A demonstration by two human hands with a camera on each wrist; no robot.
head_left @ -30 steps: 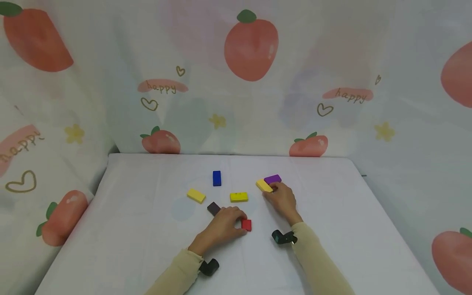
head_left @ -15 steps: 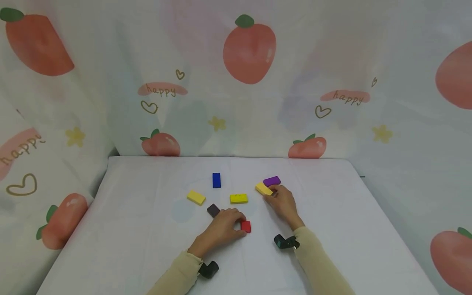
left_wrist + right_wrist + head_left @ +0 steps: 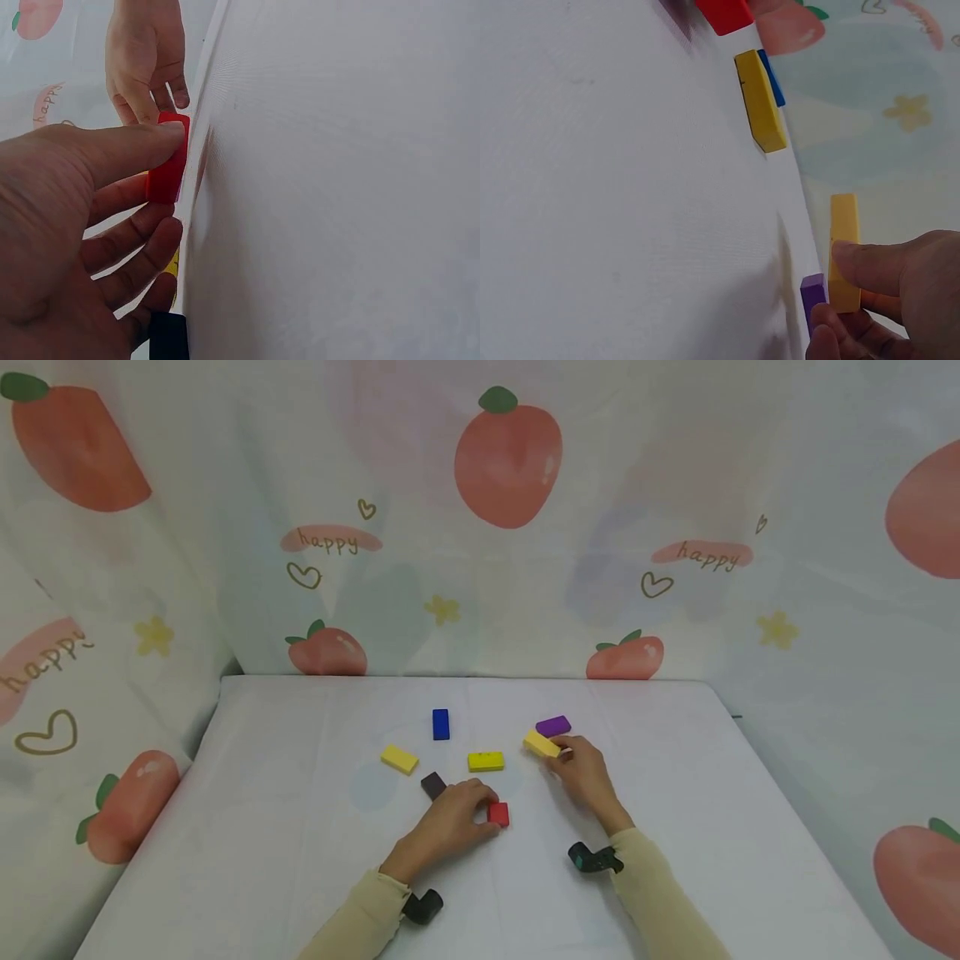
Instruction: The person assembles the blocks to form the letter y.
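Note:
My left hand pinches a small red block between thumb and fingers. In the left wrist view the thumb lies across the face of that red block. Farther right, my right hand holds a pale yellow block by its near end. The right wrist view shows the thumb pressed on this yellow block, which is raised off the cloth. Just behind it lies a purple block. A dark block sits beyond the left knuckles, partly covered by the hand.
On the white-covered table lie a blue block at the back, a pale yellow block at the left and a brighter yellow block between the hands. A printed fabric backdrop rises behind the table.
My right hand has shifted slightly right and toward me, lifting the pale yellow block off the cloth beside the purple one. The left hand stays nearly still with the red block.

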